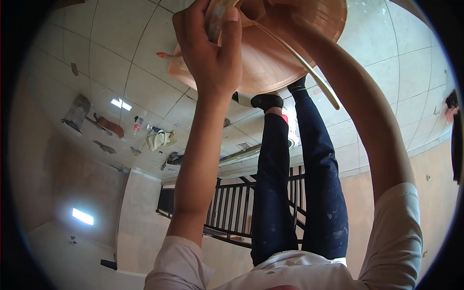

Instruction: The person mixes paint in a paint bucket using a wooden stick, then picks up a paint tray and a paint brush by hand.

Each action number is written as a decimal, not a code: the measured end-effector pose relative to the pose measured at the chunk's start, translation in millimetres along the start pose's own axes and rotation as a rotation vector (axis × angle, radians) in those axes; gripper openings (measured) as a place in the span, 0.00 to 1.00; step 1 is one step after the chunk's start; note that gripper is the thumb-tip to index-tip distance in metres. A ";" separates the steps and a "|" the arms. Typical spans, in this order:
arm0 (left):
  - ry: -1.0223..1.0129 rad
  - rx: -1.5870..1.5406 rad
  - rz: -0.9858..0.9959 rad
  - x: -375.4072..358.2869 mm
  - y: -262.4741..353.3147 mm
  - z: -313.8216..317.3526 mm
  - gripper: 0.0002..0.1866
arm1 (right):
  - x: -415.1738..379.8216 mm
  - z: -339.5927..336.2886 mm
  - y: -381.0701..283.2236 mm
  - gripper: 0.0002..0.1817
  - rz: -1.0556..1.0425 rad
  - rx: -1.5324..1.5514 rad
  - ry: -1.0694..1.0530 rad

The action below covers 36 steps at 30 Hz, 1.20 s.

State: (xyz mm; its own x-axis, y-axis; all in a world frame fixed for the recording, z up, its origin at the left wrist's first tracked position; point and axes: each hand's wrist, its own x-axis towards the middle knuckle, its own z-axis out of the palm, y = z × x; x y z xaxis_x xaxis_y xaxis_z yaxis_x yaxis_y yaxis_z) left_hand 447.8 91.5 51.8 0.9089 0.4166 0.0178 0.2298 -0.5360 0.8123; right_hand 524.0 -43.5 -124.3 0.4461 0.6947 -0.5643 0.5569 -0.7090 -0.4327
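Observation:
A large round tub (270,63), coated with peach-coloured paint, fills the top middle over the tiled floor. My left hand (212,46) is closed, its thumb pressed on a paint-smeared, pale curved piece (216,21) at the tub's near side. My right hand (280,18) reaches over the tub's inside, its fingers hidden in shadow at the top edge. A long thin cream stick (309,67) slants from between my hands past the tub's rim. Left of the tub, a brush-like piece with an orange-red end (164,55) sticks out.
My legs (275,179) in dark trousers stand below the tub. Behind them is a white and red bucket (293,135). A black railing (232,205) runs farther back. On the left floor lie a plastic bottle (137,125), a pale bag (158,140) and scattered scraps.

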 end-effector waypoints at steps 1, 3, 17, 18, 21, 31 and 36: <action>0.009 0.000 0.022 -2.0 -2.1 0.8 0.24 | 6.6 4.4 -1.8 0.25 0.006 -0.014 -0.010; 0.008 0.032 0.005 -2.8 3.1 -1.9 0.23 | 13.1 13.1 -4.3 0.25 0.027 -0.030 -0.030; 0.033 0.033 -0.057 -10.4 1.6 -3.6 0.25 | 25.9 38.0 -1.9 0.28 0.127 -0.069 -0.085; 0.029 0.054 -0.043 -9.5 2.0 -4.7 0.25 | 25.0 37.2 -2.3 0.28 0.127 -0.073 -0.089; 0.018 0.079 -0.031 -6.9 4.3 -4.3 0.25 | 23.1 40.8 -1.5 0.29 0.145 -0.077 -0.092; 0.027 0.006 -0.055 -7.1 7.5 -0.4 0.25 | 24.8 49.6 4.6 0.31 0.208 -0.093 -0.136; 0.052 0.035 -0.062 -7.4 2.6 -1.5 0.24 | 13.5 39.8 4.4 0.32 0.255 -0.084 -0.187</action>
State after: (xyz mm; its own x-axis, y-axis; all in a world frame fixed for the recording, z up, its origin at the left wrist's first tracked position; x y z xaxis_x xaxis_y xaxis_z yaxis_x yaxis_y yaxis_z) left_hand 441.2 88.2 54.6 0.8734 0.4870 -0.0005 0.2975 -0.5328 0.7922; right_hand 504.6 -42.1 -161.8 0.4464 0.4565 -0.7697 0.5029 -0.8394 -0.2061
